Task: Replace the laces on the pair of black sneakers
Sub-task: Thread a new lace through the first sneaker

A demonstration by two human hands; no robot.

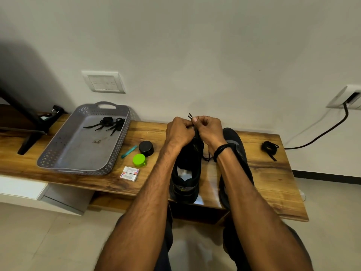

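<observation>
Both bare forearms reach forward from the bottom of the head view, over the person's knees, to the edge of a wooden bench point(273, 182). The left hand point(178, 132) and the right hand point(209, 132) meet knuckle to knuckle above the near sneaker point(186, 178). This shoe stands upright on the bench with its heel toward the camera and its opening showing. The right hand, with a black wristband point(221, 150) on its wrist, pinches a black lace point(197, 133) between thumb and forefinger. The lace's two tips poke up just above the fingers, and its strands run down toward the shoe. The left hand is curled tight against the same lace and seems to pinch it too, though its fingertips are hidden. The second sneaker point(236, 145) lies just beside the first, mostly behind the right forearm.

A coiled spare lace point(269, 148) sits well apart to the right on the bench. To the left are a black round lid point(146, 148), a green cap point(139, 160), a teal stick point(129, 151) and two small boxes point(130, 174). Beyond them a grey perforated tray point(121, 145) holds a tangle of black laces point(111, 123).
</observation>
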